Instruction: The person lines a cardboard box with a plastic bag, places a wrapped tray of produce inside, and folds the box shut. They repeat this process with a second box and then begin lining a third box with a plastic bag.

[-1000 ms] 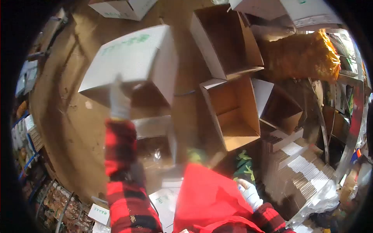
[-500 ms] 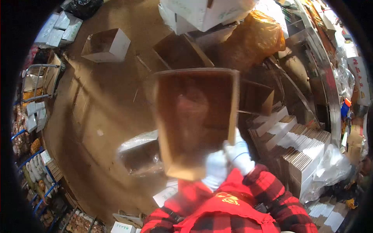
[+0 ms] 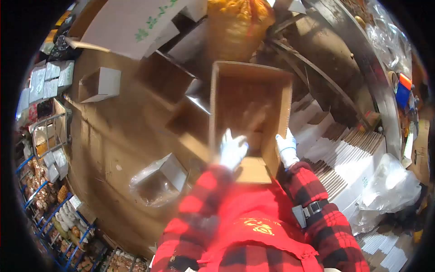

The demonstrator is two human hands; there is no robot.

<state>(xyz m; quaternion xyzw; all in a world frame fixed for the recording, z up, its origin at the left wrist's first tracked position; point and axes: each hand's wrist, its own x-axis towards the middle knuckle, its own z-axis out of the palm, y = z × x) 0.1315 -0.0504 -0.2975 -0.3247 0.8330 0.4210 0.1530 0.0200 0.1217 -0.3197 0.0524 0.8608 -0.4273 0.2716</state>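
Observation:
An open cardboard box (image 3: 252,97), brown inside, stands in front of my red apron with its opening facing me. My left hand (image 3: 233,148), in a white glove, is over the box's near left part with its fingers apart. At the box's right wall is my right hand (image 3: 287,148), also gloved, closed on the edge. Just left of this box, partly behind my left arm, lies another open brown box (image 3: 192,120).
A large white box (image 3: 131,27) with green writing is at the upper left. A yellow sack (image 3: 240,27) lies beyond. Flattened cartons (image 3: 349,156) are stacked on the right beside clear plastic (image 3: 389,186). A plastic-lined box (image 3: 158,181) sits lower left.
The box has shifted right and up in view. My left hand has come off its near edge and spread its fingers over it, while my right hand has moved up along the right wall.

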